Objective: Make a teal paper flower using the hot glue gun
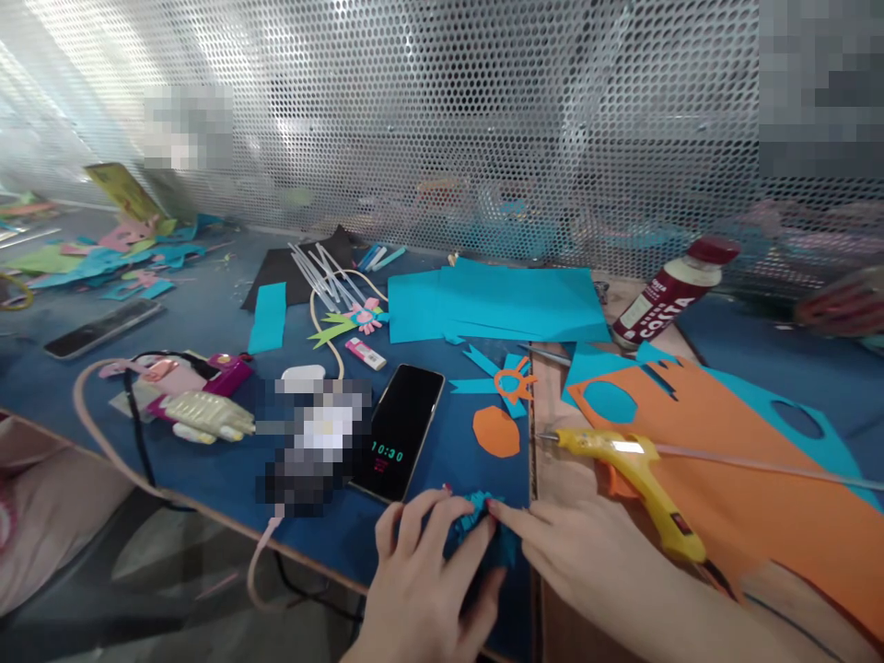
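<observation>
A small blue fringed piece [475, 512], like a frilly flower, lies at the table's front edge, partly hidden by fingers. My left hand [432, 575] is bent over it from the left, its fingertips closed around the frills. From the right, the index fingertip of my right hand [573, 543] presses on the same piece; its other fingers are curled and partly hidden. Just beyond are an orange rounded cut-out [495, 432] and a blue strip shape with an orange ring [511, 381]. A yellow hot glue gun [622, 451] lies by my right hand, on orange sheet [732, 451].
A phone [407, 428] lies left of my hands, with a pixelated item and cables beside it. Blue sheets [497, 304] and a bottle [673, 290] stand toward the perforated metal screen [428, 120]. A person's gloved hand [203, 414] is at the left.
</observation>
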Tool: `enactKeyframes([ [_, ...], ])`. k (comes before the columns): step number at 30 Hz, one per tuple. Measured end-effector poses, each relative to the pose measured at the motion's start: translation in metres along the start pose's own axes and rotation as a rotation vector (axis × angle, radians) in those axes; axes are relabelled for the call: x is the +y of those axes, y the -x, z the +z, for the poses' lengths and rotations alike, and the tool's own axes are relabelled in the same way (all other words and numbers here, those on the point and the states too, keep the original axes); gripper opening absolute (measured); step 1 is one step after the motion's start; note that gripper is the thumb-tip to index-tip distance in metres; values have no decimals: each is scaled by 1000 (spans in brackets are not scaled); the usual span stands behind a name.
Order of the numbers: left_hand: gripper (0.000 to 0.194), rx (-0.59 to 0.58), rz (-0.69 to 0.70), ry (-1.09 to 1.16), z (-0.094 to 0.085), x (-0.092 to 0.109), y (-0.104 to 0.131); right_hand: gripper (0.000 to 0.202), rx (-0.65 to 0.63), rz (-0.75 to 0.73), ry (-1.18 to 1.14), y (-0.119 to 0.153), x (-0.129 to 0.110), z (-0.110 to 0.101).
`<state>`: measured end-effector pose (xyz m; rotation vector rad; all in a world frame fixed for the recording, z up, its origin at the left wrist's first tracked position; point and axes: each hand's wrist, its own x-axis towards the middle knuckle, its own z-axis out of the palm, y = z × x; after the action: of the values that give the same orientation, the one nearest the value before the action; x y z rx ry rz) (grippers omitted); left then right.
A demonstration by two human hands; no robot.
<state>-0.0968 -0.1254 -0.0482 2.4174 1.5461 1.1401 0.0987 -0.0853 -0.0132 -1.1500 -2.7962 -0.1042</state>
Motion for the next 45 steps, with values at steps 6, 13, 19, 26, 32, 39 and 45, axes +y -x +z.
enactKeyframes([
  [6, 32, -34, 32, -24, 2, -2, 0, 47, 170, 163, -152, 0, 12, -17],
  [13, 13, -37, -6, 123, -11, -7, -8, 36, 217, 377, -400, 4, 26, -13],
  [19, 30, -151, -521, 728, -33, -7, -15, 22, 325, 357, -728, 11, 12, -23],
  [26, 38, -29, -827, 940, -10, 2, -15, 17, 415, 212, -684, 13, -13, -40],
  [32, 40, -47, -745, 830, -12, 8, -18, 24, 468, 199, -564, 14, -16, -38],
  [39, 36, -64, -573, 678, -15, 10, -23, 25, 453, 221, -583, 14, -17, -26],
  [45, 17, 50, -129, 470, -22, 4, -24, 26, 420, 218, -574, 13, -9, -14],
])
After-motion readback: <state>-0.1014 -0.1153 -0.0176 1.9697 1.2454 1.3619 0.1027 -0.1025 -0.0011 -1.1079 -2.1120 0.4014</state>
